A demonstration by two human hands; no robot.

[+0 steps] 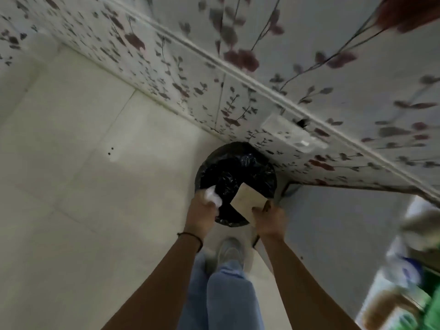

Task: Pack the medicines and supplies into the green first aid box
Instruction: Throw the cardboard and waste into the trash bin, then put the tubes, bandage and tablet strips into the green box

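Note:
Both my hands reach over a round bin (238, 163) lined with a black bag, standing on the floor against the wall. My left hand (202, 210) is closed on a crumpled white wad (213, 197) at the bin's near-left rim. My right hand (269, 217) pinches a flat beige card (247, 201) that tilts over the bin's opening. A green shape, maybe the first aid box (432, 303), shows blurred at the bottom right edge.
Pale floor tiles (83, 175) spread to the left. A floral-papered wall (262, 79) runs diagonally behind the bin. A white table surface (333, 234) lies to the right with blurred packets at its far edge. My jeans and one shoe (231, 251) are below.

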